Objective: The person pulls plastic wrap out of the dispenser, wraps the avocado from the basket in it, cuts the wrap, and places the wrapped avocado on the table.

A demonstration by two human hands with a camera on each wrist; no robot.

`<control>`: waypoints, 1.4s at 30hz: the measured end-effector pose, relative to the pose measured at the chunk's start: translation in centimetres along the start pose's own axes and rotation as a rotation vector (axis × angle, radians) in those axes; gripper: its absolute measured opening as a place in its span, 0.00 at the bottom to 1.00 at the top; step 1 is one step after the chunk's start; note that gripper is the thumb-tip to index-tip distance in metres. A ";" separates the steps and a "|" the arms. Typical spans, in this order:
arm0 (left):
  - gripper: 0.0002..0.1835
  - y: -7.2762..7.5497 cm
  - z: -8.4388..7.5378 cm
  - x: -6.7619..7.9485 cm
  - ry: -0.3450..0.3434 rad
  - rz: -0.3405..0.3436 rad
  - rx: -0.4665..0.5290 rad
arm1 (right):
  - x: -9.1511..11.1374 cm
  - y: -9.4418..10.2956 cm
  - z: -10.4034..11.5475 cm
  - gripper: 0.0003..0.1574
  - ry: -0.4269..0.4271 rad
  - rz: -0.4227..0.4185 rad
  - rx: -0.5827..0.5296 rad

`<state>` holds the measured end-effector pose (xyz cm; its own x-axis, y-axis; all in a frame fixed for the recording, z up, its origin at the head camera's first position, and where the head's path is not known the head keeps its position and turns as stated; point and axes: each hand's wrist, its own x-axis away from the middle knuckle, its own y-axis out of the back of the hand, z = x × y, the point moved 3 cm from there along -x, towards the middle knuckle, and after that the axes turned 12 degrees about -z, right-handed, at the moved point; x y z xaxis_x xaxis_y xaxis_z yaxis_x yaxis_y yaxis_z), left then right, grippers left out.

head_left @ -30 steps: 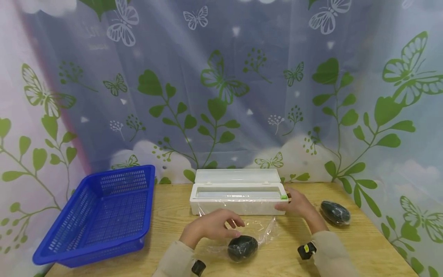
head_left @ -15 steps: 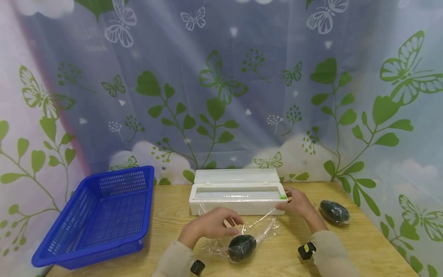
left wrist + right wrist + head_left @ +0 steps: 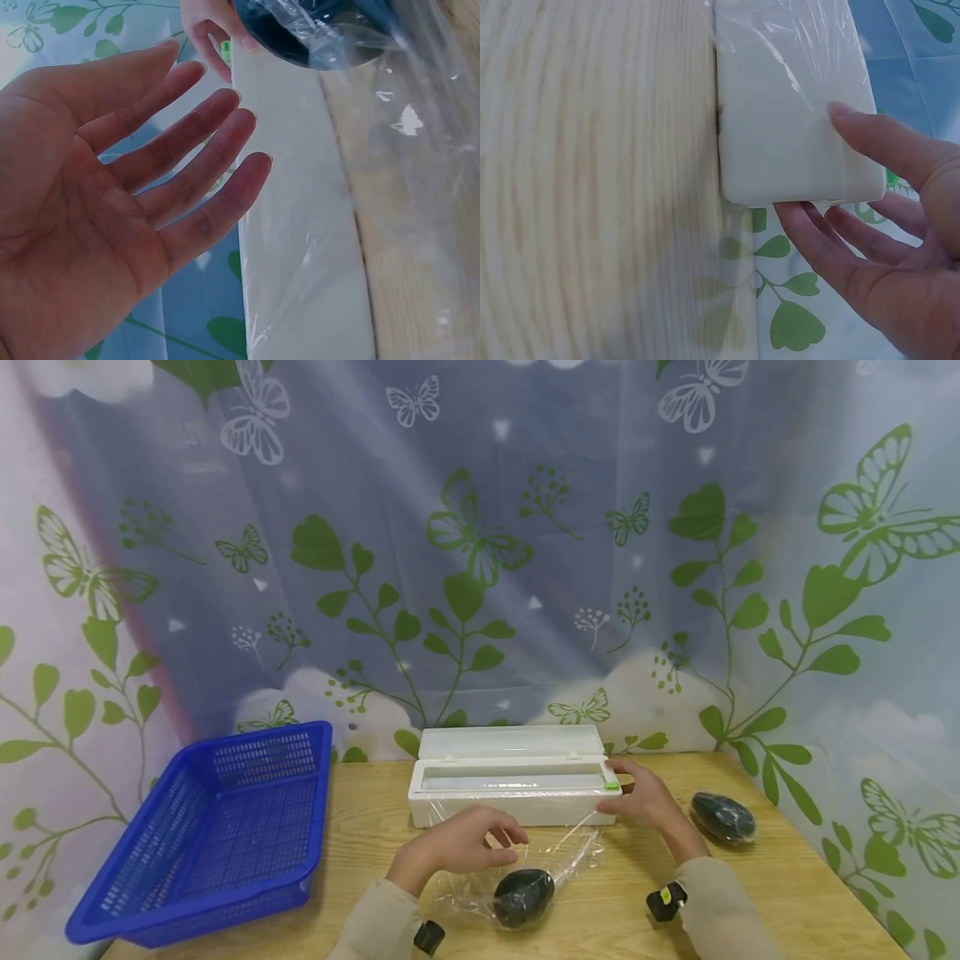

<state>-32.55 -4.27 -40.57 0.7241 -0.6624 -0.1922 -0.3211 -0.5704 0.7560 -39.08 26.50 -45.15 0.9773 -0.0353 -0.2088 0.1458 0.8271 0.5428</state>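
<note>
A white cling film dispenser (image 3: 517, 808) stands with its lid raised at the back of the table. My right hand (image 3: 643, 797) grips its right end, thumb on the front and fingers around the end, close to a green slider (image 3: 611, 786). Clear cling film (image 3: 573, 852) runs from the dispenser towards a dark green, avocado-shaped fruit (image 3: 523, 897), which lies in the film. Above the film, just behind the fruit, my left hand (image 3: 468, 843) hovers with relaxed, spread fingers; in the left wrist view nothing lies in its palm.
A blue plastic basket (image 3: 225, 835) takes up the left side of the wooden table (image 3: 787, 893). To the right of my right hand lies a second dark fruit (image 3: 722, 818), wrapped in film. Behind the table hangs a patterned curtain (image 3: 480, 677).
The film between the fruit and the dispenser's right end has risen into a tauter diagonal fold. My right index finger has come nearer the green slider. The left hand has hardly moved.
</note>
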 end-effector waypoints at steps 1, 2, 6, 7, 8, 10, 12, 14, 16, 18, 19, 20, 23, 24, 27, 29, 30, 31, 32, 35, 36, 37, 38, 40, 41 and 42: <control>0.12 0.0 0.0 -0.2 -0.012 0.004 -0.011 | 0.0 0.1 -0.1 0.53 -0.005 0.000 0.000; 0.12 0.0 -0.1 -0.5 -0.016 0.008 -0.024 | 0.0 0.1 -0.1 0.53 -0.005 0.000 0.004; 0.12 0.3 -0.7 -2.1 -0.062 0.018 -0.072 | 0.0 0.4 -0.3 0.51 0.001 -0.007 0.014; 0.12 0.4 -0.9 -2.6 -0.072 0.020 -0.081 | 0.1 0.5 -0.3 0.51 0.001 -0.010 0.014; 0.12 0.5 -1.2 -3.1 -0.075 0.021 -0.093 | 0.1 0.5 -0.4 0.51 0.003 -0.011 0.014; 0.12 0.6 -1.6 -4.3 -0.084 0.024 -0.110 | 0.1 0.5 -0.4 0.50 0.005 -0.015 0.009; 0.13 0.4 -2.0 -5.7 -0.093 0.020 -0.133 | 0.0 0.5 -0.4 0.50 0.003 -0.016 -0.001; 0.14 0.2 -2.4 -7.0 -0.104 0.014 -0.163 | 0.0 0.6 -0.4 0.50 0.005 -0.013 -0.010; 0.15 -0.2 -2.8 -8.2 -0.126 0.006 -0.195 | -0.1 0.6 -0.4 0.50 0.002 -0.010 -0.012; 0.17 -0.7 -3.1 -9.4 -0.142 0.001 -0.246 | -0.2 0.6 -0.5 0.51 0.002 -0.007 -0.004; 0.18 -1.0 -3.2 -10.0 -0.141 0.002 -0.273 | -0.2 0.6 -0.5 0.50 0.007 -0.005 0.007; 0.18 -1.3 -3.3 -10.5 -0.143 0.002 -0.298 | -0.3 0.6 -0.6 0.50 0.004 -0.004 0.010; 0.20 -2.5 -3.3 -12.1 -0.141 0.013 -0.387 | -0.2 0.6 -0.5 0.49 0.005 -0.002 0.020; 0.21 -2.8 -3.3 -12.5 -0.138 0.019 -0.414 | -0.3 0.5 -0.5 0.49 0.010 -0.002 0.019; 0.23 -3.8 -3.0 -13.6 -0.150 0.034 -0.497 | -0.4 0.3 -0.5 0.49 0.024 0.001 0.010; 0.25 -4.3 -2.8 -14.0 -0.166 0.043 -0.555 | -0.4 0.2 -0.5 0.48 0.032 0.000 0.015; 0.26 -4.5 -2.7 -14.1 -0.176 0.048 -0.582 | -0.4 0.1 -0.4 0.47 0.031 -0.002 0.018; 0.28 -4.7 -2.5 -14.3 -0.192 0.052 -0.614 | -0.4 0.1 -0.4 0.47 0.030 -0.004 0.022; 0.29 -4.8 -2.4 -14.3 -0.206 0.058 -0.643 | -0.4 0.0 -0.4 0.47 0.028 -0.006 0.026; 0.32 -5.0 -2.1 -14.3 -0.246 0.073 -0.716 | -0.4 0.0 -0.5 0.48 0.019 -0.007 0.028; 0.33 -5.0 -2.1 -14.3 -0.260 0.078 -0.735 | -0.4 0.1 -0.5 0.48 0.018 -0.008 0.026; 0.34 -5.1 -1.9 -14.3 -0.275 0.081 -0.751 | -0.4 0.1 -0.5 0.48 0.018 -0.009 0.024; 0.34 -5.1 -1.9 -14.3 -0.286 0.084 -0.759 | -0.4 0.2 -0.5 0.49 0.019 -0.008 0.022; 0.35 -5.1 -1.8 -14.4 -0.305 0.084 -0.767 | -0.4 0.3 -0.6 0.49 0.020 -0.009 0.020; 0.35 -5.2 -1.7 -14.5 -0.310 0.083 -0.769 | -0.4 0.3 -0.6 0.49 0.019 -0.010 0.019; 0.36 -5.2 -1.7 -14.5 -0.313 0.083 -0.770 | -0.4 0.4 -0.7 0.49 0.021 -0.009 0.023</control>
<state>-40.38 9.15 -40.70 0.4768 -0.8568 -0.1962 0.2235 -0.0978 0.9698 -39.56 27.23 -45.39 0.9726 -0.0309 -0.2304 0.1584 0.8135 0.5595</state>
